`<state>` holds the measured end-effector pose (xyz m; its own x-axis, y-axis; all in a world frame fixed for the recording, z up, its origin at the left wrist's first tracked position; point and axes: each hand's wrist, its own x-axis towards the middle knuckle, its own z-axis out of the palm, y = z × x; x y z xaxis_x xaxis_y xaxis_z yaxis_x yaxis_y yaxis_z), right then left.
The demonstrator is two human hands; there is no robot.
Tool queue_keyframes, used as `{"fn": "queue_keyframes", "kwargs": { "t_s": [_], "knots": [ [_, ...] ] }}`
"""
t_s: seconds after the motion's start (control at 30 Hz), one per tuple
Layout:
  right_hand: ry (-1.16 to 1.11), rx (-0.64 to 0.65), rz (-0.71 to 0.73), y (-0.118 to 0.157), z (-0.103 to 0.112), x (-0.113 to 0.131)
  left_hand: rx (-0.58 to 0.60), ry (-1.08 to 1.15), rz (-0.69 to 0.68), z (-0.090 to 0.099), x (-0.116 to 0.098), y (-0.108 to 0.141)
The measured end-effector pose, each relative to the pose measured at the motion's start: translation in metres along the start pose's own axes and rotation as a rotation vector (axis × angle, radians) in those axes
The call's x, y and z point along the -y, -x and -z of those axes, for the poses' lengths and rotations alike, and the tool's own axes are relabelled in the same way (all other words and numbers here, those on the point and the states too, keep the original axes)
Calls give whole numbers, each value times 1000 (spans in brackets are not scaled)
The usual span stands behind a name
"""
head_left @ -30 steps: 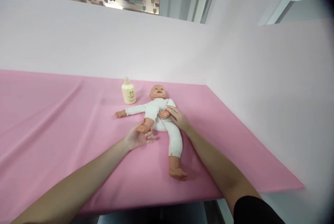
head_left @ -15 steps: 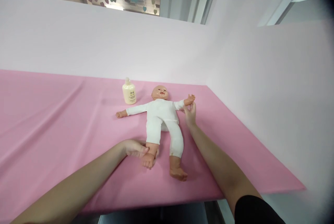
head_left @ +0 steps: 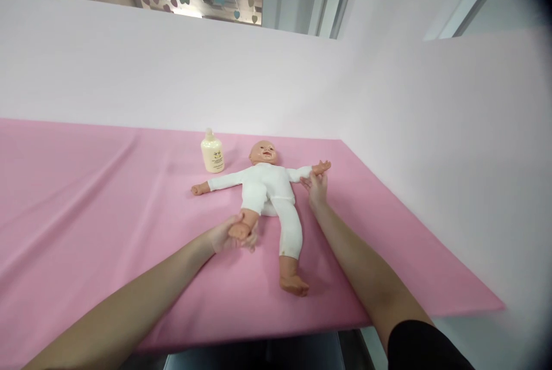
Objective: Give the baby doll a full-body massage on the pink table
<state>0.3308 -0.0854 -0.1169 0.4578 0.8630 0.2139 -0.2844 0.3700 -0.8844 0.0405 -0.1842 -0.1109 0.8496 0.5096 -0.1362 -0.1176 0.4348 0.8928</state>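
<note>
A baby doll (head_left: 269, 181) in a white suit lies face up, its head toward the wall and its arms spread. My left hand (head_left: 226, 235) is wrapped round the ankle of the doll's leg on the left, which is lifted and bent. At the doll's wrist on the right, my right hand (head_left: 317, 187) has its thumb and a finger on the forearm, the other fingers loosely spread. The other leg rests straight on the pink cover.
A cream pump bottle (head_left: 213, 154) stands left of the doll's head. The pink-covered table (head_left: 107, 203) meets white walls behind and at the right. Its front edge runs below my forearms, with a dark seat beneath.
My left hand has raised the doll's foot and pushed it toward the body, bending the leg. The doll's arm on the right has moved outward and slightly down, with my right hand following.
</note>
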Motion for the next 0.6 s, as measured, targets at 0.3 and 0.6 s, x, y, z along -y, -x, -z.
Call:
{"fn": "queue_keyframes", "kwargs": {
  "t_s": [0.3, 0.6],
  "knots": [
    [735, 687, 576, 36, -18, 3, -401, 410, -164, -14, -12, -16],
    [1025, 786, 696, 44, -21, 9, -366, 284, -141, -20, -9, -20]
  ]
}}
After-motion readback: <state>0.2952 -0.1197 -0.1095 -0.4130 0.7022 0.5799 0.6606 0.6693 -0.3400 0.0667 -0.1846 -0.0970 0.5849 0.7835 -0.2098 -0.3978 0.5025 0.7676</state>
